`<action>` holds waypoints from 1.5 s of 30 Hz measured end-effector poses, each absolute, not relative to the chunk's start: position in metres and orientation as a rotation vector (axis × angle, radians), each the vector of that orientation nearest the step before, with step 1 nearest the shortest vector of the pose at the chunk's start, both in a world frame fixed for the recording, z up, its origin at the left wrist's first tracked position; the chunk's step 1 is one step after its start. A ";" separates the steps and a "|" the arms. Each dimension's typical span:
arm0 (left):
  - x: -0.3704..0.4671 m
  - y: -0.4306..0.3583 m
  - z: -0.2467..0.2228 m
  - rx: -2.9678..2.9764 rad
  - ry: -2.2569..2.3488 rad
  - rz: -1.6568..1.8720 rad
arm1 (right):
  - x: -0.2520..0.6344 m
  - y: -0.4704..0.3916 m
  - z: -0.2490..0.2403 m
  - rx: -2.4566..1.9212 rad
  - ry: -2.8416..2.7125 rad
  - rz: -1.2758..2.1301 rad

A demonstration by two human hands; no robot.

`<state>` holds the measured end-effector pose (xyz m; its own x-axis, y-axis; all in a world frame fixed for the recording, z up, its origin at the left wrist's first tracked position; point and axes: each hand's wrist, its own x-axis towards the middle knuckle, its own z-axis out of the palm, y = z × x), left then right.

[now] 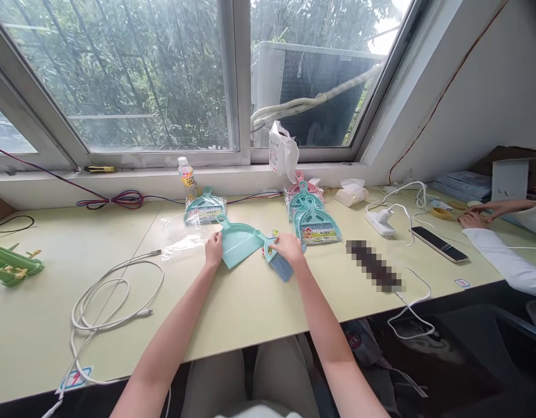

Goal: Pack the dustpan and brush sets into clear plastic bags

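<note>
- Fingers of the left hand [213, 251] grasp the left edge of the dustpan, near its handle; those of the right hand [289, 247] are closed on the upper part of the brush.
- Beneath both, the pale yellow-green, flat table [233, 313] spans the frame.
- Just right of the left fingers, at the centre of the frame, lies the turquoise plastic dustpan [239, 244]; its long axis slants from the ringed handle at upper left to the wide lip at lower right.
- The small turquoise brush with blue-grey bristles [281, 269] sits right of the dustpan, nearer the right hand. It slants likewise: handle end up and left, close by the dustpan's right corner, bristles down and right, below the right fingers. Whether handle and corner touch, I cannot tell.
- Left of the left hand spreads a crinkled, clear plastic wrapper [181, 245].
</note>
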<state>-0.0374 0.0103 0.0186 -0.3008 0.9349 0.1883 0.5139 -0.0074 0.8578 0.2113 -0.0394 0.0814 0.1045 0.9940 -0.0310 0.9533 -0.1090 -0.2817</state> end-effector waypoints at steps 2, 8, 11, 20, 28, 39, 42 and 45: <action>-0.038 0.007 0.022 1.581 1.925 1.150 | 0.208 -0.036 0.073 -2.211 -1.974 0.315; -0.036 0.000 0.025 1.788 2.081 0.897 | 0.212 -0.030 0.063 -2.200 -1.887 0.294; -0.031 -0.002 0.022 1.919 1.990 0.855 | 0.213 -0.028 0.067 -2.081 -1.811 0.340; -0.007 -0.016 0.016 2.441 1.387 0.809 | 0.174 -0.037 0.055 -1.911 -2.052 0.140; -0.011 -0.012 0.015 2.414 1.355 0.904 | 0.173 -0.032 0.048 -1.934 -1.962 0.244; -0.030 0.013 0.011 1.762 1.244 1.255 | 0.161 -0.041 0.053 -1.846 -2.021 0.391; -0.035 0.019 0.009 1.617 1.101 1.195 | 0.165 -0.041 0.059 -1.880 -1.978 0.358; -0.034 0.019 0.007 1.625 1.102 1.194 | 0.169 -0.038 0.062 -1.969 -1.872 0.291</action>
<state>-0.0343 0.0186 0.0075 0.1677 0.9527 0.2534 0.1766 -0.2819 0.9430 0.1692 -0.0384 0.0620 0.0782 0.9890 0.1253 0.9045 -0.0176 -0.4260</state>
